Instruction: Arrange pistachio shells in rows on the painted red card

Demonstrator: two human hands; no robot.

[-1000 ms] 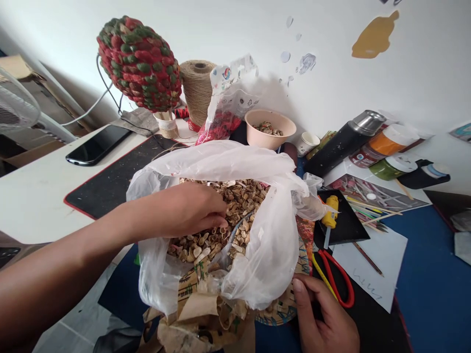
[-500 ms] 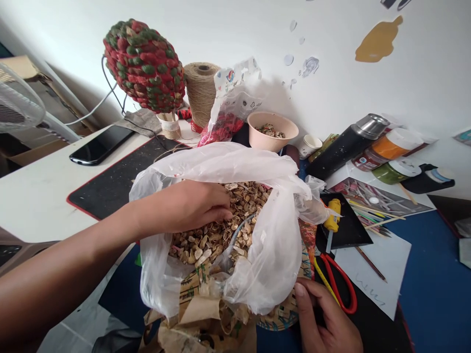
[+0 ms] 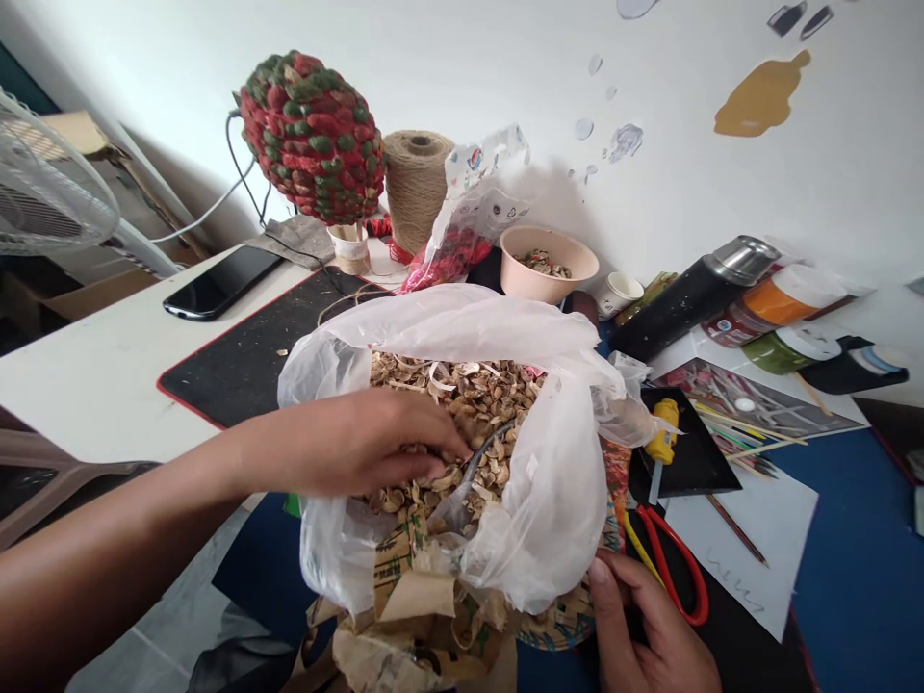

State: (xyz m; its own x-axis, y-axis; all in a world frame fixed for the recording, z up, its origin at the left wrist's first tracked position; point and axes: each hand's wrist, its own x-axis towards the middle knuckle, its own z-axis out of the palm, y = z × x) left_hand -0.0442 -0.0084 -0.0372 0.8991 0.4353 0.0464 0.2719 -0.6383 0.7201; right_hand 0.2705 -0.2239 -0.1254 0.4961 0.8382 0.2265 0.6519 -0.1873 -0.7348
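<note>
A white plastic bag (image 3: 541,500), its rim folded outward, holds a heap of brown nut shells (image 3: 498,395). My left hand (image 3: 382,438) reaches in from the left, palm down. Its fingers touch the shells, thumb a little apart from them; the fingertips are partly hidden. A dark strip curves through the heap beside them. At the lower right, the thumb and fingers of my right hand (image 3: 642,621) close on the edge of a round patterned piece (image 3: 559,626) under the bag. Crumpled brown paper (image 3: 425,626) lies at the bag's front.
Behind the bag are a red-green shell-covered ball (image 3: 310,140), a twine spool (image 3: 419,188) and a pink bowl (image 3: 549,265). To the right lie red-yellow scissors (image 3: 675,563), a yellow glue gun (image 3: 662,433), a black flask (image 3: 693,294) and paper (image 3: 765,539). A phone (image 3: 222,281) rests left.
My left hand has moved lower and toward the front of the shell heap, uncovering shells behind it. The whole view has shifted slightly; my right hand keeps its place at the edge.
</note>
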